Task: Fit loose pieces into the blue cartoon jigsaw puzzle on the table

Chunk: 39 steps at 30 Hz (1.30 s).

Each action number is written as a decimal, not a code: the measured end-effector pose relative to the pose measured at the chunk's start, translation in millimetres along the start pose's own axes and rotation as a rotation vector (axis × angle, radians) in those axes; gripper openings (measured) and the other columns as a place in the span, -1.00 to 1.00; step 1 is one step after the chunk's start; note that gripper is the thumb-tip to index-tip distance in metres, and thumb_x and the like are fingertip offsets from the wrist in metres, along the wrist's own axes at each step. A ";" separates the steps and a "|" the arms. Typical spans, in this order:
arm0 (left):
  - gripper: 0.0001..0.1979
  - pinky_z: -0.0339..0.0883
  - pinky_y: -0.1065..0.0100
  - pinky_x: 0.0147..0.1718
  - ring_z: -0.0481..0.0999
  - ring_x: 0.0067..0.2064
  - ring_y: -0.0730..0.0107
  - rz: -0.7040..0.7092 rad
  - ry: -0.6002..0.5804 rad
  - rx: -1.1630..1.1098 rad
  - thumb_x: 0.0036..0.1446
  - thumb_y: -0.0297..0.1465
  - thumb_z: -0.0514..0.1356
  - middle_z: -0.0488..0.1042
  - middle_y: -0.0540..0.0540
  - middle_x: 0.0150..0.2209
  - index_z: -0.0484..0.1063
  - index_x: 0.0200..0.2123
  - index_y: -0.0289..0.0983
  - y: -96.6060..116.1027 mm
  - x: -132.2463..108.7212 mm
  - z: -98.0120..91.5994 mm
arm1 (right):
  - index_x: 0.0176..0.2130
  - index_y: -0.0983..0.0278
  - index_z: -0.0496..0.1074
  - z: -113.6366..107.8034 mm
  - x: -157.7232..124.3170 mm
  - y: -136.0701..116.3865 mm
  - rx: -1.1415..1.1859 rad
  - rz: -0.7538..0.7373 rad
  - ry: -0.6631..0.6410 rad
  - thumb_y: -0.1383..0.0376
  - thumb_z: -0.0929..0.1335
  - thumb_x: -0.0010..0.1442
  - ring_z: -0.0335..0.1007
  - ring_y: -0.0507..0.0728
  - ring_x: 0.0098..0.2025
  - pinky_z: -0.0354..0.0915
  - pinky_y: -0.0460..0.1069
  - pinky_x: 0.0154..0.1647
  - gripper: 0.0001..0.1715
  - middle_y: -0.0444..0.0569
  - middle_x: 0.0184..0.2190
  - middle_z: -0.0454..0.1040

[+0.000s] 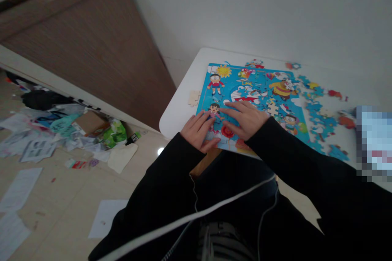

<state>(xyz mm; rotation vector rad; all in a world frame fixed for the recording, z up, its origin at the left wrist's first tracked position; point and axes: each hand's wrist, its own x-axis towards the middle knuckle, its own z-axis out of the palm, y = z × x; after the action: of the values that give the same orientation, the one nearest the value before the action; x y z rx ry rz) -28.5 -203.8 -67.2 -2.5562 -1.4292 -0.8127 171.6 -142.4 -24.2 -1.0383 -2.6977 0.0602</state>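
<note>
A blue cartoon jigsaw puzzle (260,72) lies on the white table, with figures, a sun and flowers printed on it. Across its lower left part rests my left hand (200,130), fingers stretched out, over the edge by a girl figure (214,108). My right hand (245,117) is spread just beside it, fingertips on or close above the puzzle near the same figure. Neither hand visibly holds a piece; what lies beneath the fingers is hidden. Several loose puzzle pieces (321,110) are scattered to the right, and one plain-backed piece (194,98) sits left of the puzzle.
The white table (180,108) stands against a wall. At left is a brown wooden cabinet (92,45). Papers, bags and a cardboard box (90,123) litter the floor. A pixelated object (375,142) is at the right edge. A white cable (183,220) crosses my lap.
</note>
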 end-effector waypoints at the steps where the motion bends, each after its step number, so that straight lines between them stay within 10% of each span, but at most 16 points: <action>1: -0.43 0.27 0.07 0.00 0.32 0.11 0.01 -0.006 -0.003 0.013 0.17 -0.06 -0.01 0.35 -0.35 0.06 0.32 0.03 -0.41 0.6 -0.8 2.3 | 0.09 0.29 0.34 3.2 5.2 2.6 0.001 -0.034 -0.029 0.16 0.23 0.21 0.24 0.30 0.08 0.19 0.16 0.06 -0.50 0.16 0.10 0.31; 13: -0.50 0.28 0.12 0.03 0.32 0.13 0.12 0.014 0.004 0.012 0.21 -0.15 0.01 0.36 -0.34 0.05 0.28 0.06 -0.41 -1.9 -11.4 -4.4 | 0.19 0.24 0.19 11.9 22.0 7.6 -0.019 -0.071 -0.204 0.08 0.20 0.23 0.13 0.30 0.19 0.12 0.24 0.12 -0.41 0.09 0.21 0.17; 39: -0.64 0.38 0.20 -0.01 0.42 0.04 0.20 0.039 0.169 -0.014 0.22 -0.27 0.01 0.46 -0.26 -0.05 0.39 -0.05 -0.36 -6.7 -16.5 5.6 | 0.16 0.09 0.24 27.3 13.8 1.9 0.031 -0.005 -0.044 0.06 0.14 0.25 0.13 0.28 0.19 0.06 0.25 0.12 -0.46 -0.03 0.22 0.15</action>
<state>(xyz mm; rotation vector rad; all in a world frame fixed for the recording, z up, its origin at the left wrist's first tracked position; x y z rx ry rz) -38.6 -210.7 -81.3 -2.4501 -1.3244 -1.0085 156.2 -130.4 -47.9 -1.0321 -2.7295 0.1253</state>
